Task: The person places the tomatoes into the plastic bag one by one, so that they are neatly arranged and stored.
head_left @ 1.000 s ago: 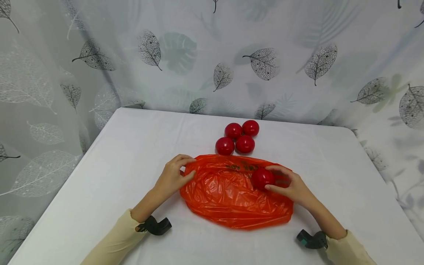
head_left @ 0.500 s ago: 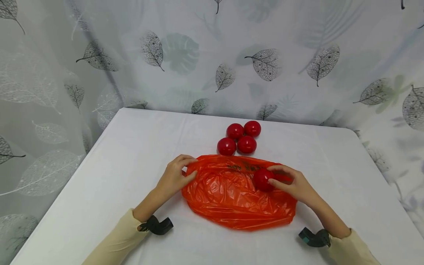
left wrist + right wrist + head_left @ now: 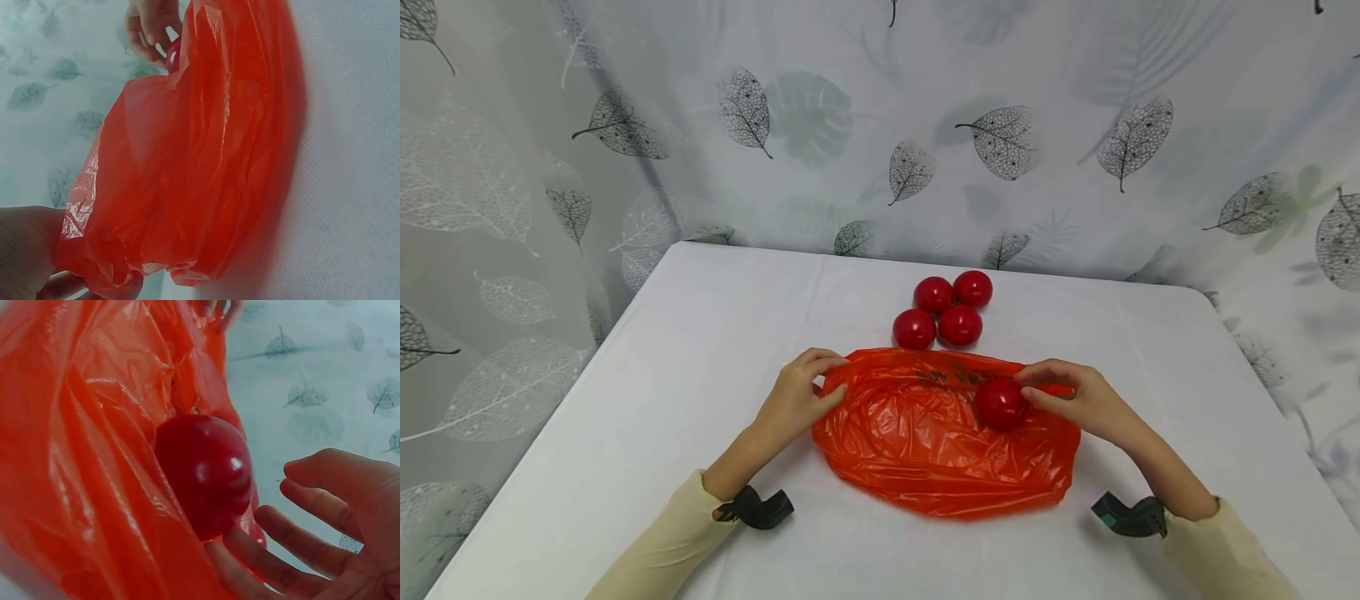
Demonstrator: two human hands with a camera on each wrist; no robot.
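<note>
A crinkled orange-red plastic bag (image 3: 917,467) lies spread at the middle of the table, its mouth agape. My left hand (image 3: 796,398) pinches the bag's left rim; in the left wrist view some of those fingers are behind the film. At the bag's right side, a glossy red ball (image 3: 206,478), perhaps a tomato, rests in the mouth, partly covered by plastic. My right hand (image 3: 1078,398) is just right of this ball, with fingers loosely spread; in the right wrist view the thumb stands apart from it and the lower fingertips are close to it, contact unclear.
Several similar red balls (image 3: 960,326) sit clustered behind the bag, near the far side of the white-covered table (image 3: 737,308). A leaf-printed curtain (image 3: 820,117) hangs behind. Each wrist wears a small black camera (image 3: 760,508).
The right hand has let go of the red ball and drawn slightly right, leaving it in the bag's mouth. The left hand keeps its hold on the rim.
</note>
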